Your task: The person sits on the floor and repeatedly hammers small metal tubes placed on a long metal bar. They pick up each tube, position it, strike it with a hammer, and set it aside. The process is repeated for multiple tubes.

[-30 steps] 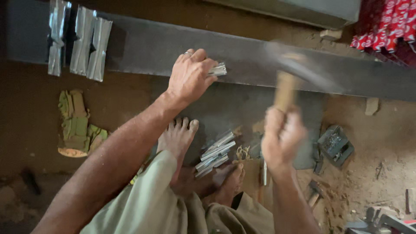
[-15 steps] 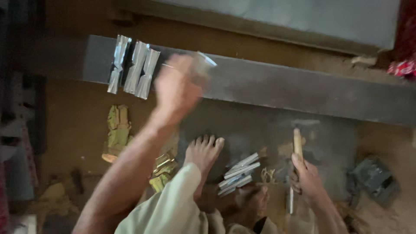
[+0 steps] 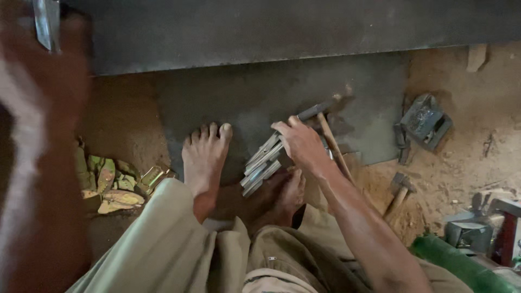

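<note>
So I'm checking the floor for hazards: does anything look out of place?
Yes. A bare foot rests right beside the loose fanned metal strips that the right hand touches. A hammer lies there, a second hammer in the dirt.
</note>
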